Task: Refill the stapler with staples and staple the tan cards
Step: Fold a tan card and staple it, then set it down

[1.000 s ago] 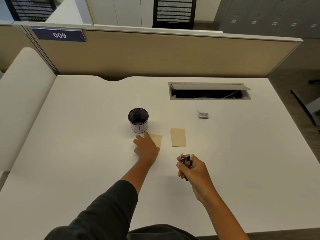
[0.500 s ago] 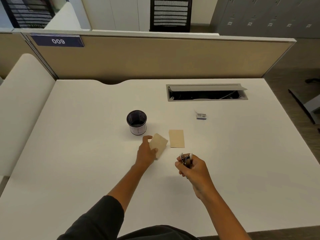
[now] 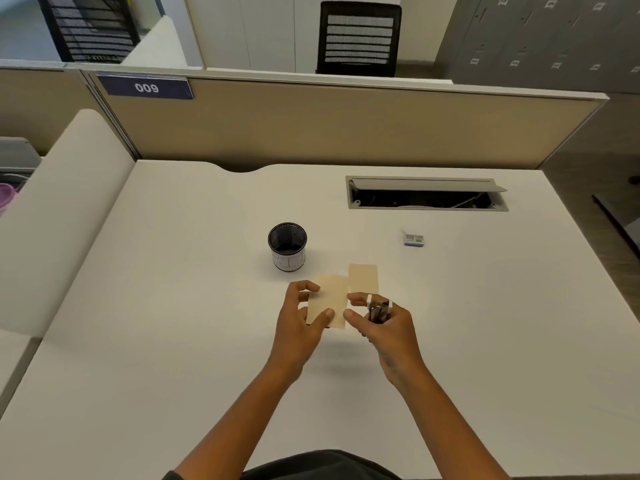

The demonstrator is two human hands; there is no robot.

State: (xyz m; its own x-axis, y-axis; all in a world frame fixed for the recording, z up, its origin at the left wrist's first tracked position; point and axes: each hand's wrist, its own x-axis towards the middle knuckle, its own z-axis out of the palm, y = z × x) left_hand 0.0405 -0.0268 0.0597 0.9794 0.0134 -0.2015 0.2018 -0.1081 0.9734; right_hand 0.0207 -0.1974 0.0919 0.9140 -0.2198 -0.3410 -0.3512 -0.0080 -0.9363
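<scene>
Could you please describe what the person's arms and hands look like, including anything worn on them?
Both hands, the left hand and the right hand, are bare: no gloves, rings or watch can be seen. Both forearms are uncovered up to the frame's bottom edge. Only a sliver of dark sleeve shows at the left elbow, next to the dark garment on the torso.

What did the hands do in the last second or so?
The left hand, which lay flat on one tan card by the mesh cup, has picked that card up and brought it toward the right hand. The right hand kept holding the stapler, and its fingers now reach the card's edge. The second tan card, the cup and the staple box stayed where they were.
</scene>
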